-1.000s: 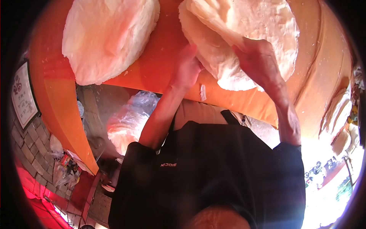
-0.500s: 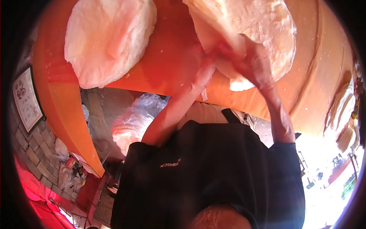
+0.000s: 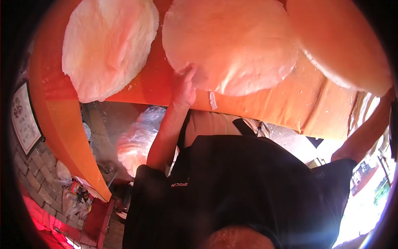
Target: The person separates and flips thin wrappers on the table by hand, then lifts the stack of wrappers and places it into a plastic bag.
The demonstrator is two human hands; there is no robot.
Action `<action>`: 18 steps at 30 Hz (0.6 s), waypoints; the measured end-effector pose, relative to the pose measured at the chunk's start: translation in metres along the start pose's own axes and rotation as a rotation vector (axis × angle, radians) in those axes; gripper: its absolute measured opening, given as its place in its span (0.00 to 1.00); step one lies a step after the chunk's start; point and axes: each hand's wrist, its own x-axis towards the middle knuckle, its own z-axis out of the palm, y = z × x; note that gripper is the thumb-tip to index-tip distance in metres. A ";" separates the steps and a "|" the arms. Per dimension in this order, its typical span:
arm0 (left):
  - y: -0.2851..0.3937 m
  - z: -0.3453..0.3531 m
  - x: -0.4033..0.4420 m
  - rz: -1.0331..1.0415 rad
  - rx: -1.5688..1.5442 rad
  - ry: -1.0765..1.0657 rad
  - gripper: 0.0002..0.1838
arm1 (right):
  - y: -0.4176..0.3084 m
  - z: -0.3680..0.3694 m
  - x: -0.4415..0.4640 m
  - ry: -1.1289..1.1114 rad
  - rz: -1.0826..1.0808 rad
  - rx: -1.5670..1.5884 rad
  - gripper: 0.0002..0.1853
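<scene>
My left hand (image 3: 185,88) grips the near left edge of a large, pale, roughly round sheet (image 3: 232,45), with the thumb on top. The sheet is flat and thin; I cannot tell what it is made of. At the far right, the edge of a similar pale sheet (image 3: 340,45) reaches my right hand (image 3: 389,94). That hand is at the border of the view, its fingers hidden, so its grip does not show. A third pale sheet (image 3: 110,50), creased and uneven-edged, lies to the left on the orange-covered table (image 3: 143,92).
Beneath the table edge sits a clear plastic bag (image 3: 143,137) with pale contents. A framed sign (image 3: 27,120) stands at the left over brick paving (image 3: 35,174). Pale folded layers (image 3: 365,108) hang at the right. A small white scrap (image 3: 212,100) lies by the table edge.
My hands were together at the middle sheet and are now apart. My right hand has swung to the far right, where another sheet now shows. The left hand has shifted slightly left.
</scene>
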 end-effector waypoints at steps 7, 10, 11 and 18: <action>0.007 0.026 -0.033 -0.096 0.060 -0.109 0.18 | -0.040 -0.008 0.007 0.062 -0.212 -0.234 0.08; 0.010 0.047 -0.060 -0.234 0.166 -0.133 0.17 | -0.046 0.039 -0.007 -0.106 -0.371 -0.113 0.07; 0.007 0.052 -0.065 -0.277 0.199 -0.124 0.16 | -0.058 0.066 -0.018 -0.178 -0.440 -0.050 0.07; -0.036 0.024 -0.069 -0.233 0.463 -0.134 0.14 | -0.109 0.250 -0.111 -0.433 -0.589 0.188 0.01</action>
